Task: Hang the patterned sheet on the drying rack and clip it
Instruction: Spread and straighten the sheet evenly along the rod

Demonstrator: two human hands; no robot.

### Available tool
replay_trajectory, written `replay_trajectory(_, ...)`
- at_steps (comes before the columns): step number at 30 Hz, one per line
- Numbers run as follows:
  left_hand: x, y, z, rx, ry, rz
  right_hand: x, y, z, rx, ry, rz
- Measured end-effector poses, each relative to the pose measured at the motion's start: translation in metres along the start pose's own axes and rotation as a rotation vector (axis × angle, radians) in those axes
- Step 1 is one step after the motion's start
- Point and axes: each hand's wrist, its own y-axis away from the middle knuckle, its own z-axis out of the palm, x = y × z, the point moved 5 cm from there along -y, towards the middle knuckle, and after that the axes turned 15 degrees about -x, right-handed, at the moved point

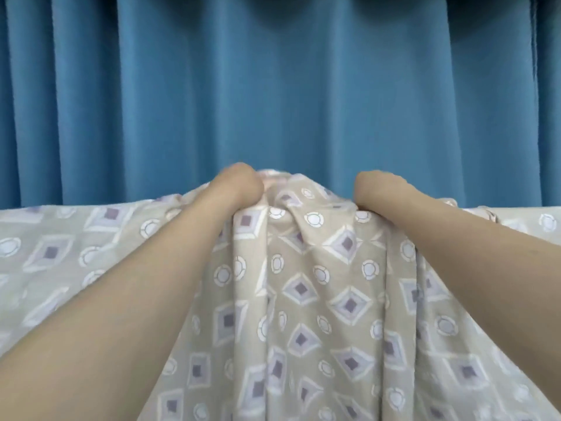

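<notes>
From the head camera, the left hand (239, 183) and right hand (375, 189) each clutch a bunch of the patterned sheet (303, 284), lifting its top edge, probably to throw it over the rack, which is hidden. Beyond the fingers hangs a blue curtain (273, 86); no clips visible.

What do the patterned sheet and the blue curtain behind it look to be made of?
Patterned sheet: thin woven fabric, likely cotton or a blend, matte; it gathers into soft folds under the left hand and right hand. Blue curtain: heavier cloth, matte, possibly polyester; it hangs in broad even pleats. Exact fibre can't be told.
</notes>
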Motion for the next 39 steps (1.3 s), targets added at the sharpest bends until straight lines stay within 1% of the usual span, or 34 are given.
replay_trajectory(1, -0.002, 0.002, 0.014, -0.235, -0.159, -0.039, -0.001, 0.001, 0.005, -0.065, 0.029, 0.004)
replay_trajectory(2, -0.006, 0.007, 0.024, -0.423, -0.238, -0.061, -0.003, 0.004, 0.003, -0.071, 0.009, -0.005)
replay_trajectory(3, -0.008, 0.011, 0.029, -0.546, -0.246, -0.068, -0.007, 0.009, -0.001, -0.018, -0.043, -0.039)
replay_trajectory(4, -0.01, 0.013, 0.03, -0.609, -0.22, -0.066, -0.014, 0.018, -0.008, 0.069, -0.112, -0.089)
replay_trajectory(5, -0.009, 0.015, 0.03, -0.626, -0.213, -0.051, -0.023, 0.026, -0.015, 0.15, -0.194, -0.169)
replay_trajectory(6, -0.008, 0.014, 0.03, -0.606, -0.228, -0.033, -0.034, 0.038, -0.019, 0.19, -0.294, -0.278)
replay_trajectory(7, -0.005, 0.011, 0.028, -0.549, -0.238, -0.026, -0.046, 0.048, -0.02, 0.164, -0.39, -0.383)
replay_trajectory(8, -0.005, 0.007, 0.026, -0.457, -0.202, -0.037, -0.059, 0.061, -0.017, 0.1, -0.44, -0.471)
replay_trajectory(9, -0.006, 0.002, 0.024, -0.354, -0.108, -0.055, -0.071, 0.071, -0.009, 0.031, -0.42, -0.525)
replay_trajectory(10, -0.009, -0.001, 0.02, -0.23, 0.028, -0.061, -0.08, 0.077, 0.002, -0.011, -0.341, -0.537)
replay_trajectory(11, -0.01, 0.0, 0.014, -0.085, 0.159, -0.052, -0.084, 0.079, 0.012, -0.008, -0.239, -0.508)
replay_trajectory(12, -0.013, 0.005, 0.007, 0.098, 0.247, -0.035, -0.085, 0.08, 0.016, 0.043, -0.149, -0.457)
replay_trajectory(13, -0.017, 0.017, -0.001, 0.292, 0.249, -0.015, -0.084, 0.079, 0.017, 0.098, -0.095, -0.404)
replay_trajectory(14, -0.02, 0.033, -0.005, 0.451, 0.164, 0.008, -0.082, 0.078, 0.017, 0.106, -0.084, -0.372)
replay_trajectory(15, -0.023, 0.051, -0.006, 0.572, 0.041, 0.035, -0.081, 0.075, 0.017, 0.068, -0.092, -0.349)
replay_trajectory(16, -0.028, 0.07, -0.004, 0.652, -0.058, 0.065, -0.082, 0.073, 0.016, 0.016, -0.086, -0.337)
replay_trajectory(17, -0.036, 0.085, 0.002, 0.669, -0.125, 0.075, -0.084, 0.073, 0.015, -0.037, -0.072, -0.339)
replay_trajectory(18, -0.046, 0.1, 0.008, 0.635, -0.163, 0.06, -0.088, 0.072, 0.013, -0.069, -0.064, -0.351)
replay_trajectory(19, -0.059, 0.111, 0.016, 0.564, -0.186, 0.021, -0.094, 0.072, 0.011, -0.065, -0.055, -0.37)
replay_trajectory(20, -0.074, 0.12, 0.025, 0.46, -0.215, -0.046, -0.1, 0.074, 0.01, -0.023, -0.041, -0.374)
replay_trajectory(23, -0.117, 0.133, 0.052, 0.054, -0.333, -0.249, -0.125, 0.078, 0.008, 0.232, -0.179, -0.443)
replay_trajectory(24, -0.131, 0.132, 0.057, -0.028, -0.357, -0.296, -0.135, 0.08, 0.009, 0.284, -0.241, -0.51)
replay_trajectory(25, -0.143, 0.131, 0.058, -0.048, -0.379, -0.339, -0.145, 0.082, 0.012, 0.305, -0.3, -0.588)
replay_trajectory(27, -0.157, 0.131, 0.053, 0.03, -0.42, -0.397, -0.157, 0.082, 0.017, 0.337, -0.362, -0.713)
replay_trajectory(28, -0.159, 0.131, 0.052, 0.056, -0.414, -0.387, -0.159, 0.081, 0.019, 0.361, -0.351, -0.735)
replay_trajectory(29, -0.159, 0.129, 0.053, 0.043, -0.372, -0.351, -0.159, 0.079, 0.022, 0.389, -0.321, -0.742)
replay_trajectory(32, -0.149, 0.121, 0.067, -0.115, -0.167, -0.222, -0.154, 0.075, 0.031, 0.405, -0.181, -0.697)
replay_trajectory(35, -0.144, 0.105, 0.084, -0.17, -0.079, -0.103, -0.148, 0.075, 0.033, 0.371, -0.131, -0.65)
replay_trajectory(38, -0.145, 0.096, 0.098, -0.299, 0.234, -0.032, -0.148, 0.079, 0.031, 0.373, -0.081, -0.664)
replay_trajectory(39, -0.142, 0.096, 0.097, -0.307, 0.253, -0.02, -0.149, 0.081, 0.03, 0.384, -0.063, -0.673)
